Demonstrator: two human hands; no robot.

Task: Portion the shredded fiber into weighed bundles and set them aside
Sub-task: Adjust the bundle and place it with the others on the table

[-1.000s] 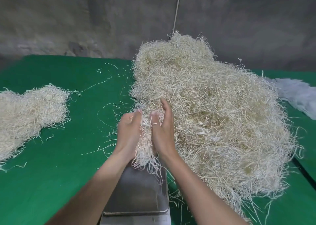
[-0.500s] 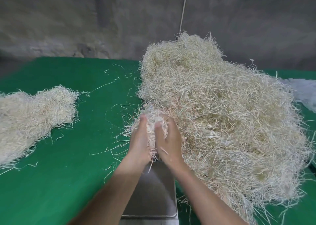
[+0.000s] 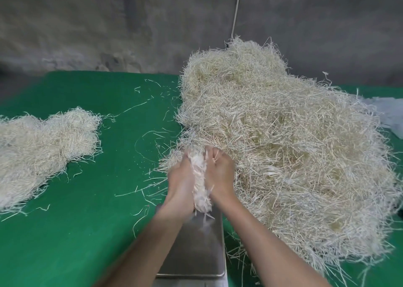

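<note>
A big heap of pale shredded fiber (image 3: 283,147) covers the right half of the green table (image 3: 87,232). At its near left edge my left hand (image 3: 181,184) and my right hand (image 3: 220,175) press a handful of fiber (image 3: 200,184) between their palms, still joined to the heap at its far end. The handful hangs just above the far end of a steel scale pan (image 3: 196,249), blurred by motion. Set-aside fiber bundles (image 3: 41,142) lie in a flat pile at the table's left.
Loose strands are scattered on the green cloth between the two piles. A grey concrete wall rises behind the table, with a thin white cord (image 3: 236,7) running up it. Something pale and translucent (image 3: 390,116) lies at the far right edge.
My hands have closed together on a handful at the heap's edge and drawn it back toward the scale pan. The view has shifted slightly left.
</note>
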